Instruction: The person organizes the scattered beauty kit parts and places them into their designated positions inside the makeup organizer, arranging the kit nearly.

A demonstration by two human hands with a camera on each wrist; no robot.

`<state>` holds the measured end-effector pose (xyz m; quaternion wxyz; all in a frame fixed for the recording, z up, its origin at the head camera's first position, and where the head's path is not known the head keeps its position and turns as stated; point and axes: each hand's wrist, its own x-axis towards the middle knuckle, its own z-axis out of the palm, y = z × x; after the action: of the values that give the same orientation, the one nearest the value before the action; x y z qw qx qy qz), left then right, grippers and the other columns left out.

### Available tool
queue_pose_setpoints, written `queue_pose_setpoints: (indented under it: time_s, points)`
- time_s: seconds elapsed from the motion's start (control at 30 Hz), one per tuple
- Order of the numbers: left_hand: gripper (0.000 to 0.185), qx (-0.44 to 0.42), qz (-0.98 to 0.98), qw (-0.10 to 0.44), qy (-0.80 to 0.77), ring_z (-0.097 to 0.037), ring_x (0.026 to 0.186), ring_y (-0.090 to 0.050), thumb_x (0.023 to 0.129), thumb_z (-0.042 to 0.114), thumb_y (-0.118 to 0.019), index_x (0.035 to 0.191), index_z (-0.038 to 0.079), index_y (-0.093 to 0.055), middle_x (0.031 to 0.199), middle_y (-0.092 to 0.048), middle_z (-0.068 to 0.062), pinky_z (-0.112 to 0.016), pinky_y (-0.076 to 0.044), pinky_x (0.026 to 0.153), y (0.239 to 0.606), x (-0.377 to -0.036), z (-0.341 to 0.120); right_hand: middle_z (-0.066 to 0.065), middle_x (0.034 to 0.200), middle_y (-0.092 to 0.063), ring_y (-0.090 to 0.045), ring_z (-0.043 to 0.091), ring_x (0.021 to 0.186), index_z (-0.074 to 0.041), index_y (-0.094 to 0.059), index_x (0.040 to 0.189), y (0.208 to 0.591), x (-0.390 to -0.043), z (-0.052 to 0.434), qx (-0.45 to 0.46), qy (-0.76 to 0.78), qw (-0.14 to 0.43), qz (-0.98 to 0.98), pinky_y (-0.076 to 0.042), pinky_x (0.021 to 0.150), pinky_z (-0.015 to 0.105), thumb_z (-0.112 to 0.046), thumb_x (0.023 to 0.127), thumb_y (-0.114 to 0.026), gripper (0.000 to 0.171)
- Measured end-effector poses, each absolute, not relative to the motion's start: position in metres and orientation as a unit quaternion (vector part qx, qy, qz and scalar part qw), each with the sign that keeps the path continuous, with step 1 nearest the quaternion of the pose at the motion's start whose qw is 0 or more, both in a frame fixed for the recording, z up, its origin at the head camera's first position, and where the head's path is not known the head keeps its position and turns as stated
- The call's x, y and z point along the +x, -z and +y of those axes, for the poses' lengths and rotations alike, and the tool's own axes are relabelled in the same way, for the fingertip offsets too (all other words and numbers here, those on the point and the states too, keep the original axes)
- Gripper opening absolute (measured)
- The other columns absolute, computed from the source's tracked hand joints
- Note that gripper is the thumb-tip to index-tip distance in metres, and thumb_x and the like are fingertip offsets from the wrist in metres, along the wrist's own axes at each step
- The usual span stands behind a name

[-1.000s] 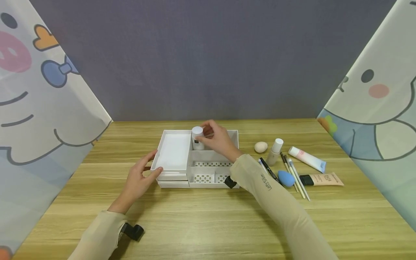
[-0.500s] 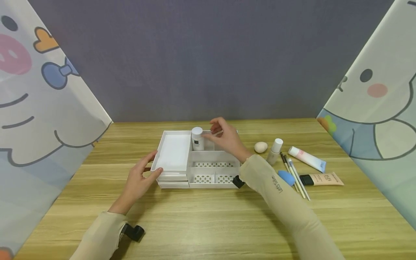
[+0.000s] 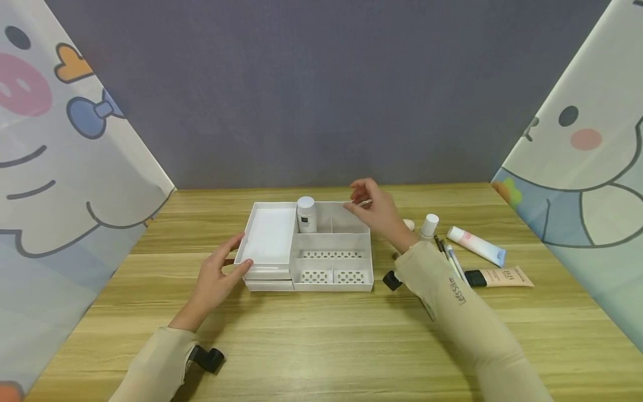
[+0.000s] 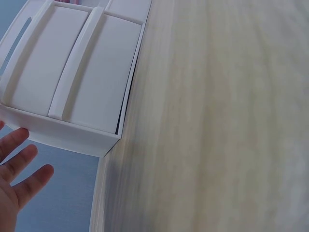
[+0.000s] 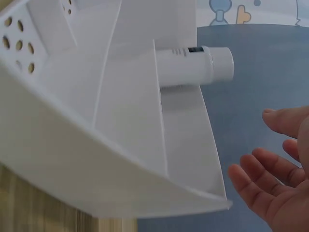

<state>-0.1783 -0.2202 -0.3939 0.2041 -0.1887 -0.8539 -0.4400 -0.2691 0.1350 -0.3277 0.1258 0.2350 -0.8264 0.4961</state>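
Observation:
A white desktop organizer [image 3: 331, 241] with drawers at its left and open compartments at its right stands on the wooden table. My left hand [image 3: 215, 279] rests at its front left corner, thumb near the top edge; in the left wrist view its fingers [image 4: 30, 186] are straight and spread beside the drawer unit. A white capped bottle [image 3: 307, 216] stands upright in the back left compartment, its cap above the rim. My right hand [image 3: 380, 211] is over the organizer's back right corner, apart from the bottle and holding nothing. In the right wrist view its fingers [image 5: 270, 169] are loosely curved.
Right of the organizer lie a pink-and-blue tube [image 3: 476, 246], a beige BB cream tube [image 3: 504, 277] with a black cap, and makeup brushes [image 3: 456, 262]. A white-capped bottle [image 3: 429, 224] and a pale egg-shaped sponge [image 3: 409, 224] are partly hidden by the right arm.
My right hand has let go of the white bottle and moved to the right, leaving it in the back left compartment. The left hand has stayed at the organizer's corner.

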Motion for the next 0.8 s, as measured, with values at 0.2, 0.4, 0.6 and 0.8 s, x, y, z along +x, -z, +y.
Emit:
queue_pose_setpoints:
  time_s: [0.2, 0.4, 0.6, 0.8]
  points:
    - [0.057, -0.189, -0.853, 0.203, 0.442, -0.036, 0.119, -0.055, 0.088, 0.001, -0.071, 0.142, 0.0, -0.051, 0.132, -0.06, -0.022, -0.012, -0.045, 0.084, 0.394, -0.178, -0.22, 0.014, 0.104, -0.062, -0.063, 0.027, 0.094, -0.001, -0.052, 0.126, 0.329, -0.268, 0.151, 0.23, -0.483, 0.142, -0.833, -0.053, 0.082, 0.041, -0.01, 0.092, -0.072, 0.041]
    - [0.058, -0.191, -0.852, 0.203, 0.443, -0.036, 0.119, -0.055, 0.088, 0.001, -0.071, 0.142, 0.0, -0.051, 0.133, -0.059, -0.022, -0.012, -0.045, 0.084, 0.394, -0.178, -0.22, 0.015, 0.104, -0.062, -0.063, 0.028, 0.094, 0.001, -0.051, 0.127, 0.326, -0.264, 0.167, 0.219, -0.475, 0.151, -0.839, -0.053, 0.081, 0.042, -0.006, 0.091, -0.073, 0.043]
    - [0.058, -0.192, -0.851, 0.204, 0.444, -0.033, 0.118, -0.056, 0.087, 0.0, -0.071, 0.142, 0.001, -0.052, 0.133, -0.059, -0.021, -0.014, -0.046, 0.084, 0.394, -0.179, -0.22, 0.014, 0.107, -0.061, -0.061, 0.028, 0.098, 0.0, -0.048, 0.13, 0.323, -0.262, 0.184, 0.189, -0.467, 0.148, -0.851, -0.052, 0.084, 0.038, -0.011, 0.093, -0.072, 0.046]
    - [0.058, -0.191, -0.851, 0.204, 0.444, -0.033, 0.118, -0.056, 0.087, 0.0, -0.071, 0.142, 0.001, -0.052, 0.133, -0.059, -0.021, -0.014, -0.046, 0.084, 0.394, -0.178, -0.22, 0.018, 0.11, -0.059, -0.059, 0.026, 0.098, 0.003, -0.047, 0.131, 0.318, -0.257, 0.197, 0.181, -0.474, 0.155, -0.848, -0.049, 0.083, 0.027, -0.009, 0.093, -0.071, 0.046]
